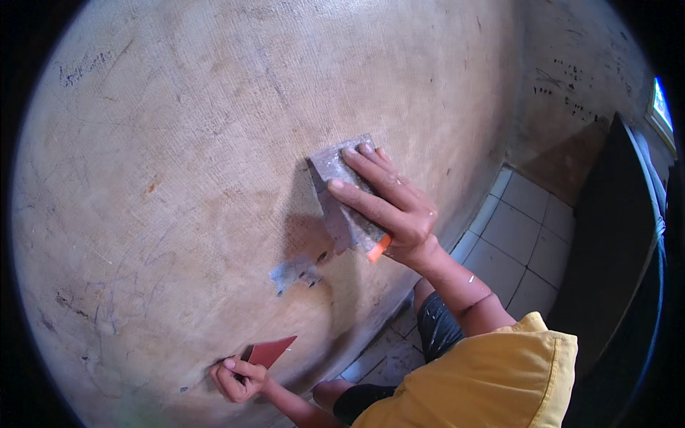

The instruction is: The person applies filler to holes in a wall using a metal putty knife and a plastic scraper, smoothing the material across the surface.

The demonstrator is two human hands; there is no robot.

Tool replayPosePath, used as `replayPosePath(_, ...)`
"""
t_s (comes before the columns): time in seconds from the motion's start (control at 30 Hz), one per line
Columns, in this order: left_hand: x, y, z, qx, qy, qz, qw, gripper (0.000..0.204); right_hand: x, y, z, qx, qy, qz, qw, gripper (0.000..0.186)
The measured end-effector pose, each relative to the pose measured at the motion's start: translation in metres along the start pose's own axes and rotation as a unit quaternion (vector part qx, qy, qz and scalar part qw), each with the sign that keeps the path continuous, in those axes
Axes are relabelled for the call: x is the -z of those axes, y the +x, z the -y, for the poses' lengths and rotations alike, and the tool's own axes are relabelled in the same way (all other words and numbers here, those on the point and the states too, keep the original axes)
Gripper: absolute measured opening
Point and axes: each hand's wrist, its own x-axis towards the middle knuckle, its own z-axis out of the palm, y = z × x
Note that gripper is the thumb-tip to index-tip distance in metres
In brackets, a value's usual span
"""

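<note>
My right hand (pixel 392 200) grips a wide grey putty trowel (pixel 328 160) with an orange handle end. Two fingers stretch along the back of its smeared blade, which lies close against or on the wall; the frame does not show whether its far edge touches. Lower down, my left hand (pixel 239 379) is closed on a flat reddish-brown scraper-like piece (pixel 271 351), its corner pointing up and right. Between the hands, a bluish-grey patch (pixel 289 272) with several small dark holes marks the scuffed beige wall (pixel 178 214).
Pale floor tiles (pixel 517 239) run along the wall's foot at right. A large dark panel (pixel 599 257) stands beyond them, with a blue cord (pixel 658 285) at its edge. The adjoining wall (pixel 571 78) bears dark scribbles, and a bright window (pixel 663 107) shows at the far right.
</note>
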Motion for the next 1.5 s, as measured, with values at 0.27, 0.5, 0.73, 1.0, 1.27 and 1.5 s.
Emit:
replayPosePath(0.27, -0.004, 0.002, -0.001, -0.022, -0.006, -0.009, 1.000, 0.032, 0.001, -0.016, 0.004, 0.001, -0.011, 0.007, 1.000, 0.036)
replayPosePath(0.5, -0.003, 0.001, -0.002, -0.012, -0.010, -0.010, 1.000, 0.032, 0.002, -0.018, 0.002, 0.009, -0.017, 0.023, 1.000, 0.037)
replayPosePath(0.73, -0.002, 0.003, -0.003, -0.018, -0.006, 0.000, 1.000, 0.030, 0.000, -0.022, -0.001, 0.014, -0.023, 0.033, 0.999, 0.036)
replayPosePath(1.0, -0.006, 0.004, -0.006, -0.010, 0.007, 0.003, 1.000, 0.031, 0.007, -0.018, -0.001, 0.010, -0.023, 0.050, 0.998, 0.035)
replayPosePath(1.27, -0.004, -0.001, -0.002, -0.007, -0.007, -0.004, 1.000, 0.032, 0.007, -0.014, 0.001, 0.017, -0.050, 0.055, 0.997, 0.036)
replayPosePath(1.5, -0.006, 0.006, -0.006, -0.010, 0.011, -0.015, 1.000, 0.030, 0.003, -0.014, 0.000, 0.017, -0.033, 0.044, 0.998, 0.038)
